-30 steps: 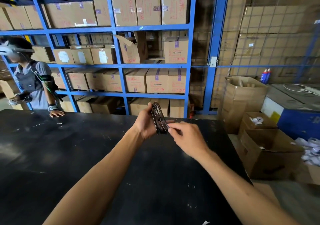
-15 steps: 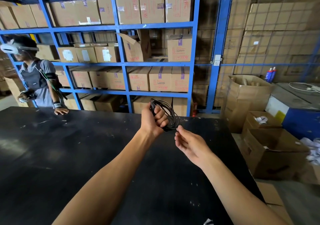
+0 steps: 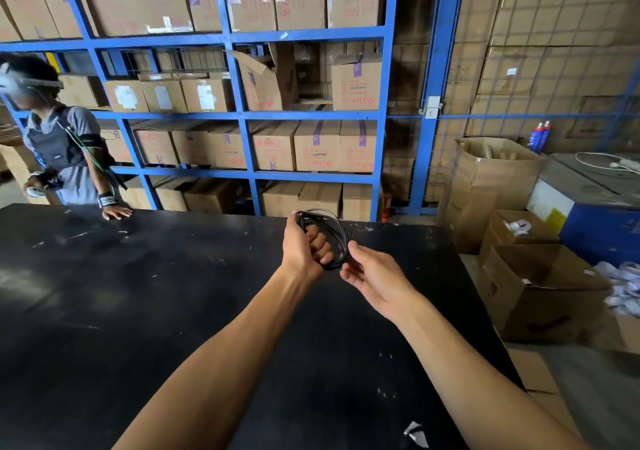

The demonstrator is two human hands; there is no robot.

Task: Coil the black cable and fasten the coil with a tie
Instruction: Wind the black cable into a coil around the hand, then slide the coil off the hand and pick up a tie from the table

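Our left hand (image 3: pixel 304 247) clenched around the coiled black cable (image 3: pixel 327 238) above the black surface (image 3: pixel 138 311), our right hand (image 3: pixel 372 274) released, fingertips beside the coil, open cardboard boxes (image 3: pixel 540 290) right, one holding white items (image 3: pixel 518 226)

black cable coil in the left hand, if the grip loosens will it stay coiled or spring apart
Probably it would spring apart: the loops of the black cable coil already fan out unevenly above the left hand, and no tie is visible on it. It looks thin and light, held up in one closed fist. The right hand is open beside it, likely steadying the lower loops.
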